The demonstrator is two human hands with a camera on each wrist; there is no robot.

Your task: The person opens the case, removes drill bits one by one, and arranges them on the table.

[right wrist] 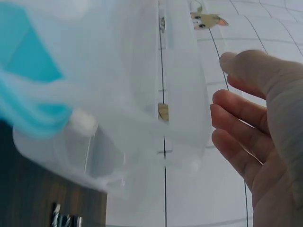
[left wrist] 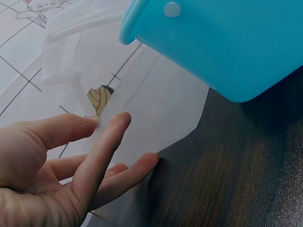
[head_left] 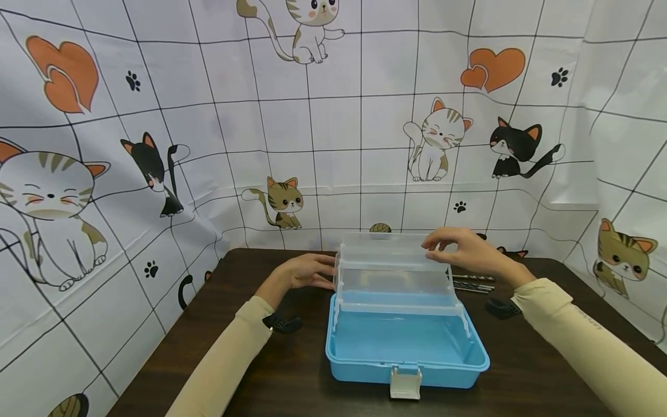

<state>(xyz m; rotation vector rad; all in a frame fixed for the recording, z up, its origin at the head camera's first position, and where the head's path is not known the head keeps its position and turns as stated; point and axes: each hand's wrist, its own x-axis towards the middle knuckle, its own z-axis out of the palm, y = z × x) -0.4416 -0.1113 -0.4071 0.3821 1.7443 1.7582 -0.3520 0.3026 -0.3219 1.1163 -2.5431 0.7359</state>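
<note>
A light blue plastic storage box (head_left: 406, 373) stands with its hinged lid tipped back and translucent trays (head_left: 393, 284) raised in tiers above it. Its white front latch (head_left: 405, 383) hangs down. At the lid's left side is my left hand (head_left: 307, 270), fingers extended. In the left wrist view its fingertips are right at the edge of the clear lid (left wrist: 156, 109), with nothing gripped. My right hand (head_left: 461, 249) is raised by the upper right corner of the top tray, fingers loosely bent. The right wrist view shows a gap between those fingertips (right wrist: 220, 135) and the tray (right wrist: 184, 94).
Several drill bits (head_left: 471, 285) lie on the dark wooden table (head_left: 292, 359), right of the box and partly behind it. A white sheet (head_left: 359, 127) printed with cats hangs behind and at both sides of the table.
</note>
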